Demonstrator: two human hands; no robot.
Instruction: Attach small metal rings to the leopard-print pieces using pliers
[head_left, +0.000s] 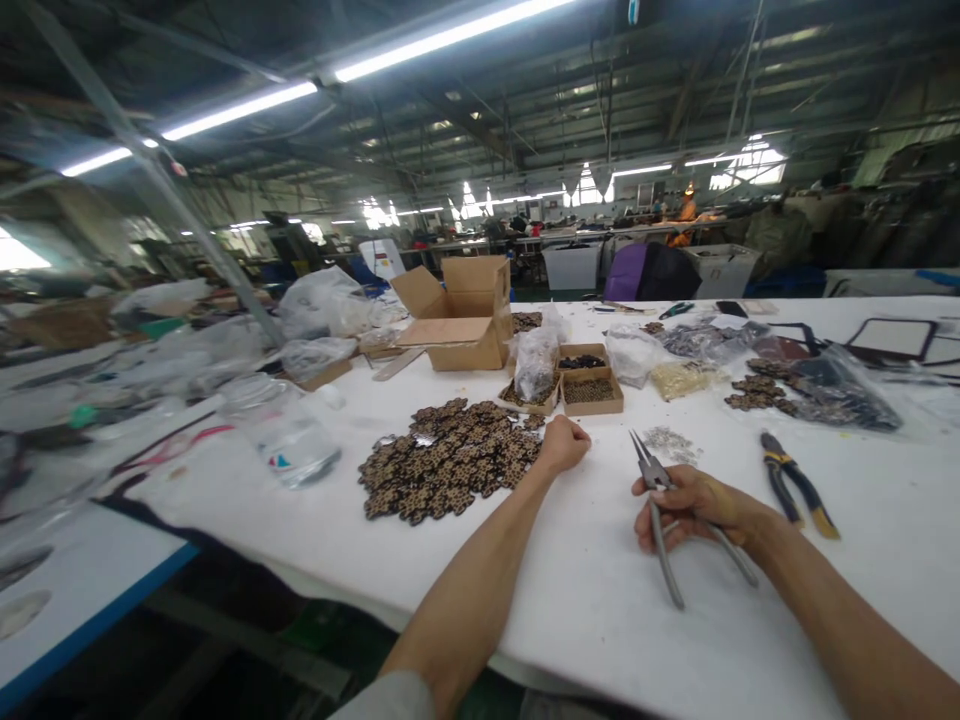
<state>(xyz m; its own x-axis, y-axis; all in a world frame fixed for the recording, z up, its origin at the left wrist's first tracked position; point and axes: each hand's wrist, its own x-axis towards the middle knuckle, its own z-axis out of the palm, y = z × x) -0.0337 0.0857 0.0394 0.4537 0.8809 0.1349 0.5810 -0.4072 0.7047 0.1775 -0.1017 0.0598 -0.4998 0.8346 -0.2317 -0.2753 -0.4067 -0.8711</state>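
My right hand (686, 505) is wrapped around a pair of long-nosed pliers (660, 530), their jaws pointing away from me and slightly parted. My left hand (564, 443) is closed in a pinch over the white table, just right of a large heap of brown-and-black flower-shaped pieces (457, 460). Whatever sits between its fingertips is too small to make out. Beyond the pliers' tips lies a scatter of tiny silvery bits (671, 442). Farther right rests a second pair of pliers (796, 485) with black-and-yellow handles.
Small cardboard trays (592, 393) of tiny parts stand behind my left hand, near an open cardboard box (469, 320). A clear plastic jug (289, 440) is at the left. Plastic bags (847, 390) and more flower-shaped pieces lie at the right. A person (686, 210) is far back.
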